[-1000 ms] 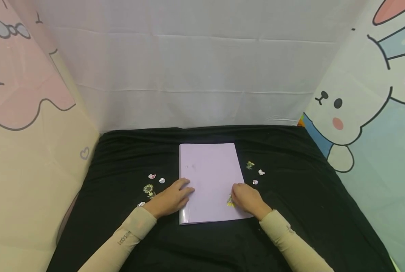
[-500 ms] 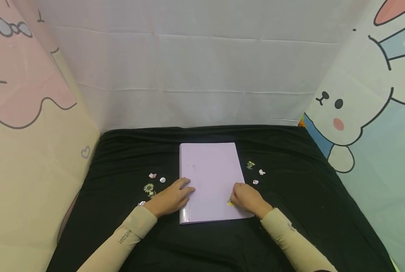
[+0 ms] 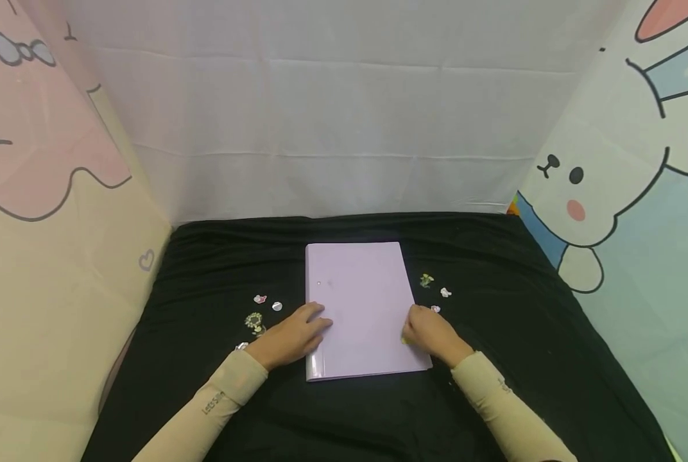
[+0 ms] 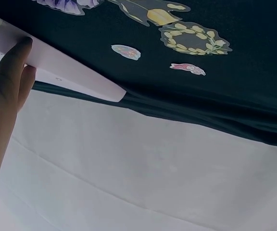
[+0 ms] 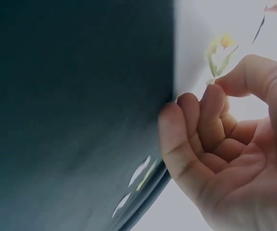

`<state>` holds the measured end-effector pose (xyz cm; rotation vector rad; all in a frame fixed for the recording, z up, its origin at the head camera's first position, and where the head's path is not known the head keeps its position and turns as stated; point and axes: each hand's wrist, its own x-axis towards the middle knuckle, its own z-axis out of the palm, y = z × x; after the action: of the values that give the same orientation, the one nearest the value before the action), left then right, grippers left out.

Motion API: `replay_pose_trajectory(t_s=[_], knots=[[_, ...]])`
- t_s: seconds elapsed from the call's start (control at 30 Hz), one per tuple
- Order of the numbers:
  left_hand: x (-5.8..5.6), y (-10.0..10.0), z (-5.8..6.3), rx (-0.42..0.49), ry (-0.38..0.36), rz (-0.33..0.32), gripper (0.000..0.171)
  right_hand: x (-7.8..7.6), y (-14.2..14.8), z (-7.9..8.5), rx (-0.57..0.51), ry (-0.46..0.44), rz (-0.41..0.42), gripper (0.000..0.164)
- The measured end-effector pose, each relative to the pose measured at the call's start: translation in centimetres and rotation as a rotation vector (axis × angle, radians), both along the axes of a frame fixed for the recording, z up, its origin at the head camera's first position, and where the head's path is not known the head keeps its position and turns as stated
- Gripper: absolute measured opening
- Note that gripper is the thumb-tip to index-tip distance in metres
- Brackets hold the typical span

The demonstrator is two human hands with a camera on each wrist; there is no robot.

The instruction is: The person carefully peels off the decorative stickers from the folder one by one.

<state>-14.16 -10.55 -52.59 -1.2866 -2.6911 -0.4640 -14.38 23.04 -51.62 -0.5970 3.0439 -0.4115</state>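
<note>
A lilac folder (image 3: 358,282) lies closed on a black cloth, its spine to the left. My left hand (image 3: 289,337) rests on the folder's left edge with the fingers stretched over the cover; the left wrist view also shows those fingers (image 4: 14,62) on it. Above the folder's lower right edge is my right hand (image 3: 433,333). Its thumb and index finger pinch the stem end of a yellow flower sticker (image 5: 222,50), as the right wrist view shows. Only a yellow bit of that sticker shows beside the hand in the head view.
Left of the folder lie several stickers: a wreath (image 4: 174,31), a yellow flower (image 4: 160,17), a purple one (image 4: 69,6) and small ones. Others, including a green-yellow sticker (image 3: 426,280), lie to the right. A white curtain (image 3: 344,128) hangs behind.
My right hand has moved to the right across the cover with the yellow flower sticker, toward the folder's right edge. The left hand stays in place on the folder.
</note>
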Motion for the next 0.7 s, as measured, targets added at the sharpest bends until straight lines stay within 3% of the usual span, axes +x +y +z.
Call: replay_pose_trajectory(t_s=[0.37, 0.7], knots=[[0.0, 0.0, 0.3, 0.009, -0.003, -0.005, 0.032, -0.1, 5.2, 1.0, 0.002, -0.122, -0.137, 0.02], [0.0, -0.1, 0.2, -0.001, 0.017, -0.006, 0.031, -0.1, 8.0, 1.9, 0.063, -0.17, -0.225, 0.008]])
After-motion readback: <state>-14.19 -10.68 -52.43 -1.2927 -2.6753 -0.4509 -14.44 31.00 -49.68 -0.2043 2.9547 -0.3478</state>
